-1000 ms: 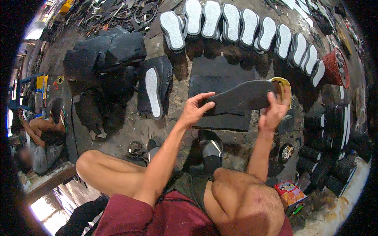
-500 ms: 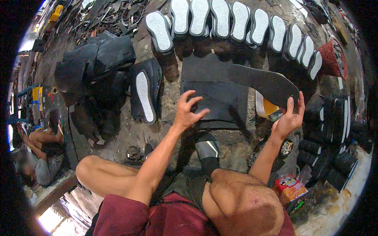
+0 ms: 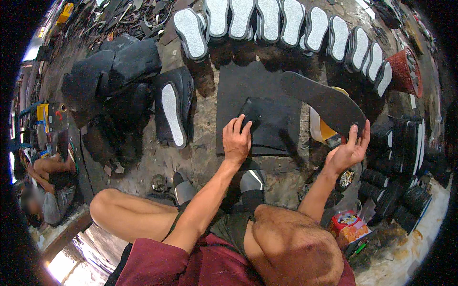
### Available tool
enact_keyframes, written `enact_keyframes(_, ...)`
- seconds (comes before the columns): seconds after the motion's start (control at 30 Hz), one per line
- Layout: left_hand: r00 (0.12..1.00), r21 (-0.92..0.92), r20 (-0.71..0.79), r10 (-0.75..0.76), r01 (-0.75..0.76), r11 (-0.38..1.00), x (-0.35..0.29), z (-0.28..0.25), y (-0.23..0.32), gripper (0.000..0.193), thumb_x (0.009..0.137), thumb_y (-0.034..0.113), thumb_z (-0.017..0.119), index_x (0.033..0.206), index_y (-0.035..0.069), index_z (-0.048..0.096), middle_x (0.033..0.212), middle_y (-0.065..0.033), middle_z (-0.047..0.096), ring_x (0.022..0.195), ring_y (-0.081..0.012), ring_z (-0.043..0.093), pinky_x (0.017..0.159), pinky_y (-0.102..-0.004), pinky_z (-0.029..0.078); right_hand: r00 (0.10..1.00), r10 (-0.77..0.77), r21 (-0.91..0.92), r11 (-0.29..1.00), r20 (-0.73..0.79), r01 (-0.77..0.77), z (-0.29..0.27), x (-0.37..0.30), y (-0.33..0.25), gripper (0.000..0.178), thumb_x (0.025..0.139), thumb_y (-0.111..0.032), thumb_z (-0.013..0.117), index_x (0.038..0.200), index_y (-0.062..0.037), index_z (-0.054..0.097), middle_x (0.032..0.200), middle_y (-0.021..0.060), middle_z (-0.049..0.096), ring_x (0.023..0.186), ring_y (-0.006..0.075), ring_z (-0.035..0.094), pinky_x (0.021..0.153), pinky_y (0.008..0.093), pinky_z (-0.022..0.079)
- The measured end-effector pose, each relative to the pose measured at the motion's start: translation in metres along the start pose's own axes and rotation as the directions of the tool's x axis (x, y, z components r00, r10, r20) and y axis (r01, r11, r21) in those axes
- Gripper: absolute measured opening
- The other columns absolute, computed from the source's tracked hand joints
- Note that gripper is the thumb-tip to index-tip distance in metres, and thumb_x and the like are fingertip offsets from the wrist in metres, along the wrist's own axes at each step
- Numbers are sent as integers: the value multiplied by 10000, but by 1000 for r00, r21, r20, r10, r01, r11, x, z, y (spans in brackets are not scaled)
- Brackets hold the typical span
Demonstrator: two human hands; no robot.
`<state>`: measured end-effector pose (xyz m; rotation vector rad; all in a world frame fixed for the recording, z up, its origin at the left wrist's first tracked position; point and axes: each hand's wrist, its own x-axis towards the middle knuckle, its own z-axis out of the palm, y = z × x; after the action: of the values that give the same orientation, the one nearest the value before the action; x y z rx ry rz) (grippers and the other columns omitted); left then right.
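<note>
My right hand (image 3: 347, 152) pinches the heel end of a black shoe sole (image 3: 327, 97), holding it up with its toe end pointing to the far left. Nearer the middle, my left hand (image 3: 237, 141) has its fingers closed at the left edge of a small black rubber sheet (image 3: 272, 126). That sheet lies on a larger black sheet (image 3: 234, 88) on the floor. Partly under the raised sole stands a yellow and white container (image 3: 320, 128), with what looks like a brush beside it.
Stacks of white-topped soles (image 3: 268, 21) curve across the far side toward a red basket (image 3: 405, 71). One white sole (image 3: 172, 114) lies on black sheets at left, near a dark sheet pile (image 3: 114, 66). Black stacks (image 3: 405, 143) stand right. Another person (image 3: 52, 190) sits far left.
My left hand has come down from the air onto the small sheet, whose left edge has shifted right. The sole in my right hand has moved only slightly.
</note>
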<state>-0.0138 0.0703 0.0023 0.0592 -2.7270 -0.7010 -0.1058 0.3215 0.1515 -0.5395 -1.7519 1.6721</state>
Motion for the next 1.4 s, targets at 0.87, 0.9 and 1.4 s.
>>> enact_keyframes(0.87,734,-393,63,-676,641,659,47,-7,-63,476,886,292,851,1232,-19,749,1062,-129,725,948,-229,686,825,-331,532,781,500,-330,859,374,-392,7,-74,163,447,870,-56,839,1303,-29,729,1237,91,718,1057,163,662,946,299,534)
enact_keyframes(0.9,729,-382,74,-680,651,656,47,-7,-64,474,886,305,848,1227,-11,755,1057,-132,720,971,-236,684,835,-333,527,782,503,-355,854,369,-381,8,-74,164,445,872,-56,838,1302,-27,729,1225,92,723,1046,162,666,946,298,534)
enact_keyframes(1.4,736,-401,103,-669,646,649,54,-3,-73,431,855,240,879,1192,-7,774,935,-81,690,758,-138,642,710,-297,522,786,497,-321,861,369,-394,7,-73,174,421,860,-45,848,1265,-26,735,1192,89,709,1035,162,673,919,303,554)
